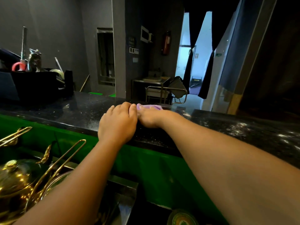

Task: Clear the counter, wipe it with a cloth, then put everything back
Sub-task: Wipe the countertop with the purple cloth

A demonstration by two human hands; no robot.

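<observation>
Right hand point(151, 117) lies flat, pressing the purple cloth point(153, 106) at the far edge of the black speckled counter point(65, 108). Left hand point(117, 122) is palm-down and touches it, fingertips hidden, grip unclear.

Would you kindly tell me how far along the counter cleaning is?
Done: the counter around the hands looks cleared; gold teapots sit lower left. In hand: right hand rests on the purple cloth, left hand beside it. Left: white specks at the right, then returning everything.
</observation>
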